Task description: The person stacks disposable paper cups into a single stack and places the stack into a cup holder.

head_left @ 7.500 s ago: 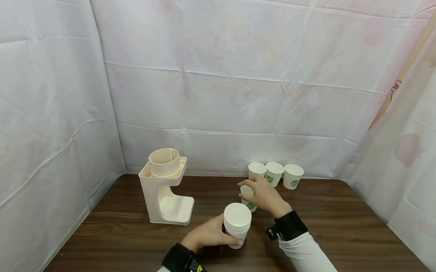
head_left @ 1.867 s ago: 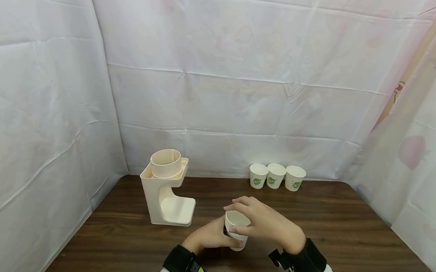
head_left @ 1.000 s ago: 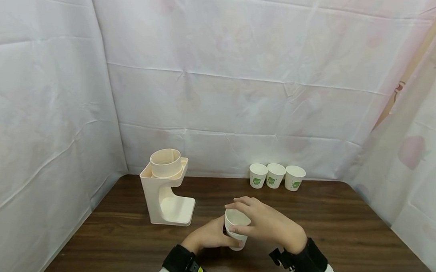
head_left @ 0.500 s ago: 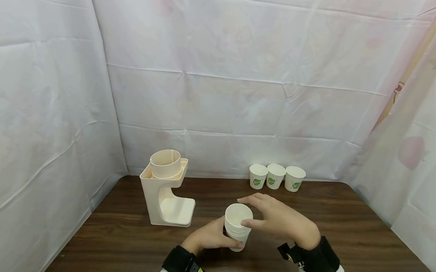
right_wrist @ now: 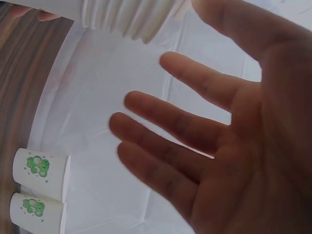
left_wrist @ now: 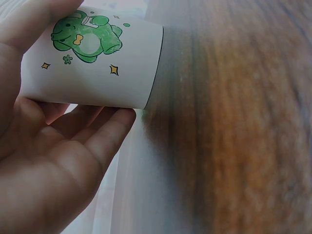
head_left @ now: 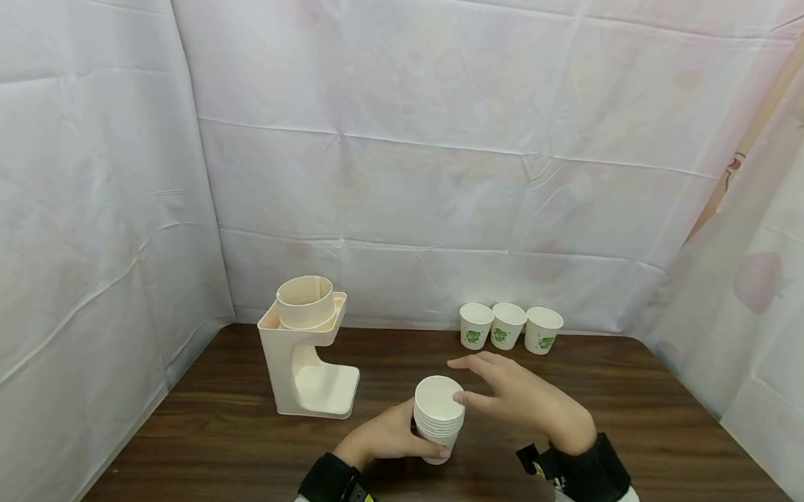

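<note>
Evidently the right hand [head_left: 523, 398] has just drawn back from the mouth of the stack of cups [head_left: 440, 425], which it covered a second ago, and now lies at about two o'clock of it. Its fingers are spread and hold nothing; the thumb tip is beside the top rim, though I cannot tell whether it touches. The left hand [head_left: 385, 432], at nine o'clock, stays curled round the stack's lower part, keeping it roughly upright; whether the base rests on the counter [head_left: 620, 413] is unclear. The separate cup that earlier stood just beyond the stack is gone from there, so I judge it has been nested in, leaving three loose cups [head_left: 507, 330] in a row towards one o'clock. The cream stand [head_left: 283, 362], at ten o'clock, has not moved. No brand or writing can be read anywhere; the cup in the left hand's grip bears a green cartoon animal [left_wrist: 87, 39] with an orange bow tie and small stars, and the loose cups show similar green figures.
</note>
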{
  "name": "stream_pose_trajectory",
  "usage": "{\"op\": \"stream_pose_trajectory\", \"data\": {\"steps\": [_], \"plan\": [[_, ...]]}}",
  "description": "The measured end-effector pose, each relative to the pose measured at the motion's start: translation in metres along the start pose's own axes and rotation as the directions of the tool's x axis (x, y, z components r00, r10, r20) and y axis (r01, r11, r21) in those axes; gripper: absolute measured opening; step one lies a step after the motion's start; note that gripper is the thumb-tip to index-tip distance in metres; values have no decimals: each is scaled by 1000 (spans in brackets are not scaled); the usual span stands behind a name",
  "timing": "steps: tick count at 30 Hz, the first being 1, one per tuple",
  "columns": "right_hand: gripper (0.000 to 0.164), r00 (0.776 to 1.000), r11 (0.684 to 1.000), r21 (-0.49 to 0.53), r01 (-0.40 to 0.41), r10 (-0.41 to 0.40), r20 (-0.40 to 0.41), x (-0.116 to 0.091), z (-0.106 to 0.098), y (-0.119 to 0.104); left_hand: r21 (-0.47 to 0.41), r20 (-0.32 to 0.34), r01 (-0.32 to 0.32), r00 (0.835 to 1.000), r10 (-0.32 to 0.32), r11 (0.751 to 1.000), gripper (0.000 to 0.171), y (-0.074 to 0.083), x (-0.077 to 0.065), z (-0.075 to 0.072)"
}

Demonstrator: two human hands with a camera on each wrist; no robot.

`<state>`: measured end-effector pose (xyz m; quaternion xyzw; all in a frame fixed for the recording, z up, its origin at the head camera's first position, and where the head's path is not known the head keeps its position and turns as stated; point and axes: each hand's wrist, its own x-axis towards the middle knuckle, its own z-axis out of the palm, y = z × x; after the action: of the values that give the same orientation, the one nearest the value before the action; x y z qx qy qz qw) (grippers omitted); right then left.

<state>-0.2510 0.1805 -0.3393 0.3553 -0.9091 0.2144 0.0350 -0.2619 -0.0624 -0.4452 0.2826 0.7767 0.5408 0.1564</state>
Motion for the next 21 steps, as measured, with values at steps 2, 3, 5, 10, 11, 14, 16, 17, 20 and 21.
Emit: {"op": "stream_pose_trajectory", "data": {"steps": [2, 3, 5, 10, 11, 14, 16, 17, 20, 21], "plan": [[44, 1000, 1000, -8, 12, -12, -29, 2, 1, 2, -5, 3, -1, 1000, 1, 1000, 74, 0, 0, 0], [44, 999, 1000, -18, 13, -13, -43, 3, 2, 4, -8, 6, -1, 1000, 1, 1000, 75, 0, 0, 0], [44, 997, 999, -38, 12, -15, -75, 4, 3, 6, -14, 10, -2, 1000, 2, 1000, 76, -1, 1, 0], [45, 992, 998, -59, -25, 17, -126, 7, 6, 14, -17, 14, -2, 1000, 3, 1000, 75, -1, 1, -1], [46, 991, 998, -55, -35, 28, -128, 8, 7, 16, -17, 15, -3, 1000, 4, 1000, 75, -1, 1, -1], [46, 991, 998, -41, -52, 46, -125, 8, 8, 21, -14, 13, -4, 1000, 4, 1000, 75, -1, 1, 0], [46, 991, 998, -30, -54, 50, -121, 9, 9, 24, -14, 12, -5, 1000, 5, 1000, 75, -1, 1, 0], [46, 991, 998, -23, -55, 52, -121, 10, 9, 26, -11, 11, -5, 1000, 5, 1000, 76, -1, 1, 0], [46, 991, 999, -16, -49, 46, -128, 12, 11, 31, -4, 5, -1, 1000, 1, 1000, 76, -1, 1, 0], [45, 990, 999, -17, -49, 46, -133, 12, 12, 33, -4, 4, -2, 1000, 2, 1000, 76, -1, 1, 0]]}}
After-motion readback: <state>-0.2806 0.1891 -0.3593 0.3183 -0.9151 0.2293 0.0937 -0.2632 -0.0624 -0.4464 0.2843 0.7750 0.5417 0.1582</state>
